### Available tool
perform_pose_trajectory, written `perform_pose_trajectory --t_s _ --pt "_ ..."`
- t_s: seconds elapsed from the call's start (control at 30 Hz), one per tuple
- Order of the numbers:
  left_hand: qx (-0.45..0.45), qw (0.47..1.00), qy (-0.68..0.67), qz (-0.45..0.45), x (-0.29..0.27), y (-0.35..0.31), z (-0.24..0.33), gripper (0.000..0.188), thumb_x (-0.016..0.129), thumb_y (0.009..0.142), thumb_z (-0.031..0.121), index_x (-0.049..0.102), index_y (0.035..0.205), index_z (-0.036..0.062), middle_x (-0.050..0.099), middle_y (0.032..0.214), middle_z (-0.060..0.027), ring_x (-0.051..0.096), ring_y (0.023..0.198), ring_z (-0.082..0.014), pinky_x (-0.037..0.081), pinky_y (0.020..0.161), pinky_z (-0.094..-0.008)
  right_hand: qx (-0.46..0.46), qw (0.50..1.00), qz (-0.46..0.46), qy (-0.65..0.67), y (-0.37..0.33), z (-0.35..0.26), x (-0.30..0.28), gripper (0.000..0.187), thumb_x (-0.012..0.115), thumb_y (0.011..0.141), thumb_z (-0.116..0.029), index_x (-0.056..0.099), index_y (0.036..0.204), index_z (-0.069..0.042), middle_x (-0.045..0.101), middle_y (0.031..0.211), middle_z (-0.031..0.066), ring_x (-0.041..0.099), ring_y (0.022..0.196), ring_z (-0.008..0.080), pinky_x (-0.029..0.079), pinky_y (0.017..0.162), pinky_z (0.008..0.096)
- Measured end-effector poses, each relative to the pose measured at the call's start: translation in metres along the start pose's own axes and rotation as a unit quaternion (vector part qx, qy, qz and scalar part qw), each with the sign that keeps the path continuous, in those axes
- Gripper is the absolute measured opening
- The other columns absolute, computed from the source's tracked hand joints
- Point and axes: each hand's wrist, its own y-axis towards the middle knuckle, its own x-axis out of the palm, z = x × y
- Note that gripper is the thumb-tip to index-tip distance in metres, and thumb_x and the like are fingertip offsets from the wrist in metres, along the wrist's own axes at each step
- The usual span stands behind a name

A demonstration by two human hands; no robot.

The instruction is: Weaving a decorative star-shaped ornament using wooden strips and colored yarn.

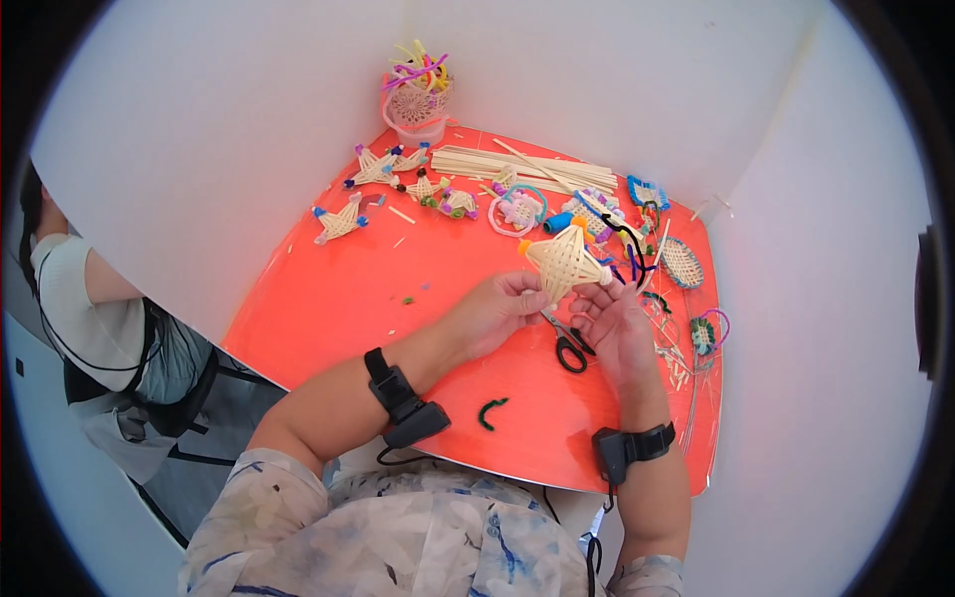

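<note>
A pale woven diamond-shaped ornament [565, 262], with orange fuzzy tips on two corners, is held up over the red tabletop. My left hand [497, 316] pinches it near its lower corner, thumb against the fingers. At the ornament's right corner, the fingers of my right hand [615, 328] curl palm up around the edge; a pale tip shows there. Black-handled scissors [570, 355] lie on the table beneath and between my hands. Closer to me rests a short dark green pipe cleaner [487, 414].
Finished woven stars [343, 221] sit at the far left. A bundle of flat pale strips [517, 167] lies along the back, beside a basket of pipe cleaners [418, 104]. Woven pieces and scraps [676, 363] crowd the right. White partitions enclose the table; another person [104, 298] sits beyond the left one.
</note>
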Motion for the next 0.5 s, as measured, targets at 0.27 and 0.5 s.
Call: perform_pose_trajectory --t_s 0.27,0.5 --pt "0.021 0.995 0.095 0.033 0.012 -0.001 -0.006 0.003 0.065 0.085 0.006 0.063 0.087 0.0041 0.065 0.089 -0.003 0.059 0.086 -0.0118 0.047 0.082 -0.0271 -0.01 0.996 -0.06 0.072 -0.008 0.008 -0.002 0.035 0.052 0.095 -0.033 0.055 0.113 -0.003 0.06 0.099 0.0031 0.052 0.081 0.0094 0.044 0.068 0.0251" --pt "0.046 0.99 0.118 0.062 0.01 -0.002 -0.004 0.005 0.064 0.084 0.002 0.063 0.089 0.0031 0.065 0.1 -0.0071 0.06 0.095 -0.0136 0.048 0.085 -0.0279 0.02 0.996 0.033 0.083 -0.014 0.019 0.01 0.037 0.054 0.094 -0.031 0.054 0.117 -0.003 0.059 0.105 0.0015 0.051 0.086 0.0103 0.041 0.077 0.0274"
